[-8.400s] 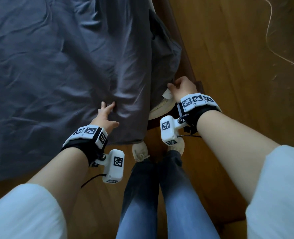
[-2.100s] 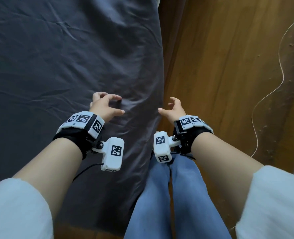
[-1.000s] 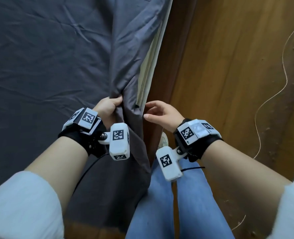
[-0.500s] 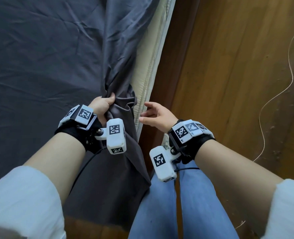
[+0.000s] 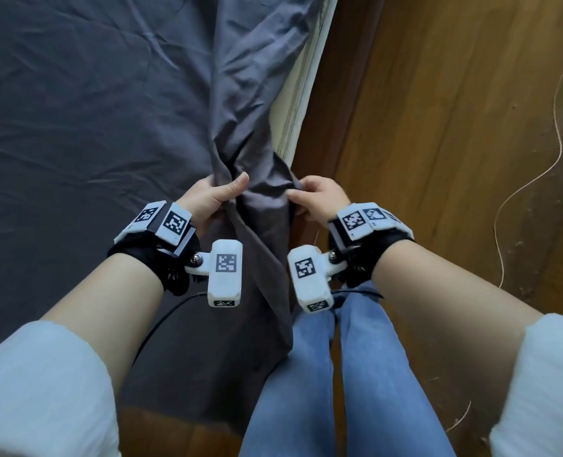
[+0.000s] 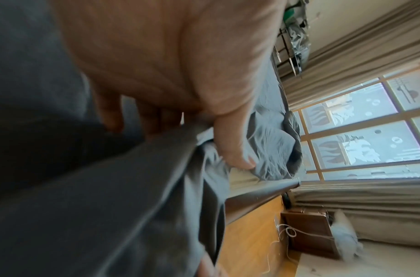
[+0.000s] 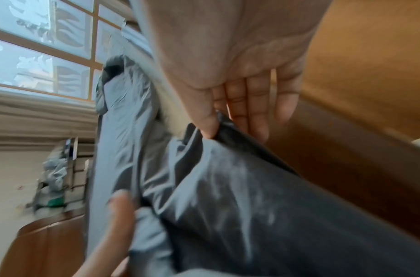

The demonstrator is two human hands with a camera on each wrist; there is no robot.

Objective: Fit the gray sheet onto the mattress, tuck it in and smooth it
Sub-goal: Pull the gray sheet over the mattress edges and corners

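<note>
The gray sheet (image 5: 85, 120) covers most of the mattress, and its right border is lifted into a bunched fold (image 5: 257, 206). The cream mattress side (image 5: 293, 107) shows bare beside that fold. My left hand (image 5: 214, 196) grips the fold's left side, thumb laid across the cloth. On the fold's right edge my right hand (image 5: 316, 196) pinches the fabric between thumb and fingers. The left wrist view has the thumb (image 6: 232, 148) pressed into gray sheet (image 6: 270, 150). In the right wrist view the thumb and fingers (image 7: 230, 116) nip the sheet's dark edge (image 7: 240, 135).
Wooden floor (image 5: 455, 159) lies to the right of the dark bed frame (image 5: 336, 103), with a thin pale cord (image 5: 530, 179) trailing across it. My legs in blue jeans (image 5: 339, 374) stand against the bed's edge. A window, curtains (image 6: 358, 196) and a wooden nightstand (image 6: 306, 232) are beyond the bed.
My right hand has closed in from empty air and taken the sheet's right edge. The left hand keeps its grip on the bunched fold, which now stretches between both hands.
</note>
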